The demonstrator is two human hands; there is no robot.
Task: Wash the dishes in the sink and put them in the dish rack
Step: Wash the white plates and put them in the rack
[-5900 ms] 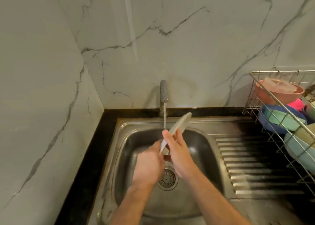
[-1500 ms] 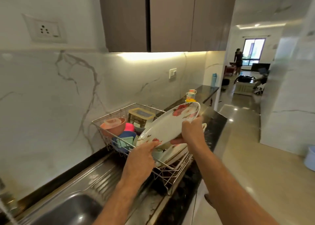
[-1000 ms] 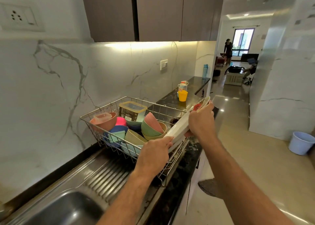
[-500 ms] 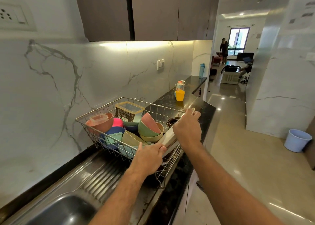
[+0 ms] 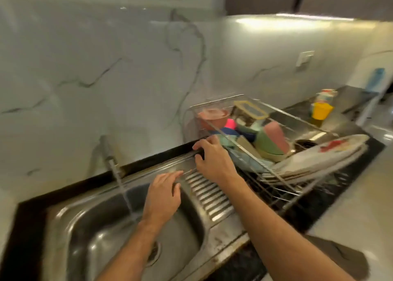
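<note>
The white plate with red flowers [image 5: 323, 155] lies on other plates at the front of the wire dish rack [image 5: 265, 168], at the right. Several coloured bowls [image 5: 270, 140] fill the rack behind it. My left hand [image 5: 163, 195] hovers over the steel sink [image 5: 102, 234], fingers relaxed, holding nothing. My right hand [image 5: 212, 159] is above the ribbed drainboard [image 5: 208, 195] beside the rack's left end, fingers loosely bent and empty. Water runs from the tap [image 5: 110, 159] into the sink. The frame is blurred by motion.
A yellow cup [image 5: 321, 110] and other small items stand on the dark counter beyond the rack. The marble wall rises close behind sink and rack. The black counter edge [image 5: 319, 212] runs along the front right, with floor below.
Both hands have let go of the flowered plate, which now rests in the rack. They have drawn back left toward the sink, and the view has swung down and left.
</note>
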